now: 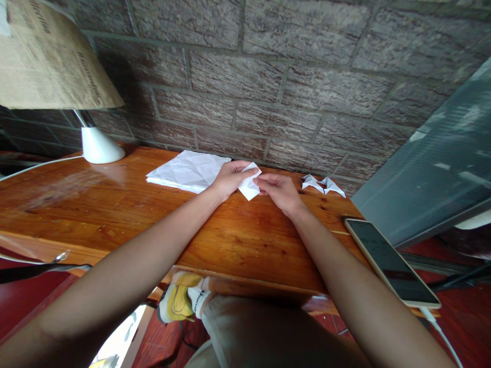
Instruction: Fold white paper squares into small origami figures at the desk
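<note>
Above the wooden table, a small folded piece of white paper (pixel 249 190) is held between both hands. My left hand (pixel 230 179) grips its left side, the thumb lying across its face. On its right edge, my right hand (pixel 279 190) pinches with thumb and fingers. The paper looks diamond-shaped, with one corner pointing down. Just left of my left hand lies a stack of creased white paper sheets (pixel 187 169). To the right of my right hand sit folded white paper pieces (pixel 322 185) with pointed corners.
A lamp (pixel 102 145) with a newsprint-patterned shade stands at the table's (pixel 76 204) left. On the right edge lies a phone (pixel 391 260) with a white cable (pixel 441 332) plugged in. A stone-patterned wall (pixel 230 76) rises behind, and a grey panel (pixel 441 158) stands at the right.
</note>
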The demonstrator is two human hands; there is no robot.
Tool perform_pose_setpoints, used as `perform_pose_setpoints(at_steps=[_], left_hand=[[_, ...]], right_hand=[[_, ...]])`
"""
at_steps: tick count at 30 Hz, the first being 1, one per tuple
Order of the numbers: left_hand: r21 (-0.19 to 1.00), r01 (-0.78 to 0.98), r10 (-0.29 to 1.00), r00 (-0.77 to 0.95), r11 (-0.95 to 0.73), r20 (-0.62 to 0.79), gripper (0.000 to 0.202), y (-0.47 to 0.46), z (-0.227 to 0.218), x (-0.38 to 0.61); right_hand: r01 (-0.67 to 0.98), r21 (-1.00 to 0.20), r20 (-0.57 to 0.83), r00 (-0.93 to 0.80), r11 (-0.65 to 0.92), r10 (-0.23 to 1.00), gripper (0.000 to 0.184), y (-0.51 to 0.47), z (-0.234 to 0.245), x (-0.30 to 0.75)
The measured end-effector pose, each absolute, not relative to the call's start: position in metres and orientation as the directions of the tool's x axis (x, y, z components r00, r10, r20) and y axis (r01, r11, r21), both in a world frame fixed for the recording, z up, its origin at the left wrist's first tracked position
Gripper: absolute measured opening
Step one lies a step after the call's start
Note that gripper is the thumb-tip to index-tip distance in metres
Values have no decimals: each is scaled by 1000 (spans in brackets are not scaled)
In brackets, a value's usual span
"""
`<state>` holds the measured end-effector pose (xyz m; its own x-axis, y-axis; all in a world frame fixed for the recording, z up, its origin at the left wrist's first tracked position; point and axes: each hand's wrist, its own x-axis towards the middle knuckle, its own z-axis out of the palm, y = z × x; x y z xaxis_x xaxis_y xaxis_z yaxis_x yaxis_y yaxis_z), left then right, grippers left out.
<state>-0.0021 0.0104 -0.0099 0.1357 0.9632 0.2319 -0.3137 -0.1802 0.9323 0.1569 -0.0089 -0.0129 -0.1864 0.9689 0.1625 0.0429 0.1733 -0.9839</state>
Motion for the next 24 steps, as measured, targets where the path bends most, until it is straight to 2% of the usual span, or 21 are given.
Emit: perform_pose_setpoints(at_steps=[11, 17, 21, 24], left_hand=[[920, -327, 965, 73, -216, 253, 39, 13, -10, -3], [902, -369, 966, 38, -223, 254, 40, 16, -11, -3], [895, -396, 972, 23, -206, 235, 42, 17, -10, -3], [885, -414, 972, -2, -214, 234, 43, 17, -10, -3]], right_hand=[[89, -983, 136, -241, 161, 961, 36, -11, -13, 157], [119, -939, 258, -372, 321, 892, 30, -10, -16, 157], [173, -910, 314, -306, 377, 899, 26, -3, -21, 160], [219, -911, 309, -195, 348, 931, 26, -1, -22, 162]])
